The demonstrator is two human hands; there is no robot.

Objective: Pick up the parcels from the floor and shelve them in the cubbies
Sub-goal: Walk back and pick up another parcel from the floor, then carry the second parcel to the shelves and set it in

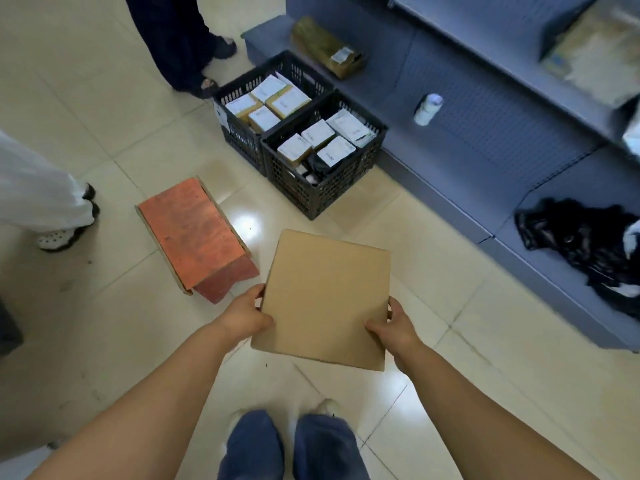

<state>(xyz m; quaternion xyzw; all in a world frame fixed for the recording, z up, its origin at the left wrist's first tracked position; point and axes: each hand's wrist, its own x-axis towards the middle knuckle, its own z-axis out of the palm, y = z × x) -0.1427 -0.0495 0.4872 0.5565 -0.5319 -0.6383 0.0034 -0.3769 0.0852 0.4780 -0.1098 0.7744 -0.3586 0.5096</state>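
We hold a cardboard box (325, 299) with our left hand (247, 315) and right hand (394, 325), fingers pressed against its sides. Two crates (298, 140) sit at twelve o'clock.

The parcel (325, 299) at centre frame is plain matt brown cardboard, smooth in my hands. Below it the pale floor tiles (104, 98) shine glossy. Upper centre, the black crates (322, 192) look like latticed plastic; the stool (194, 233) at left is worn reddish wood.

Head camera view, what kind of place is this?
Probably a parcel pickup or sorting room. Two black crates on the tiled floor hold labelled parcels, grey shelving carries more packages, and both hands hold a cardboard box.
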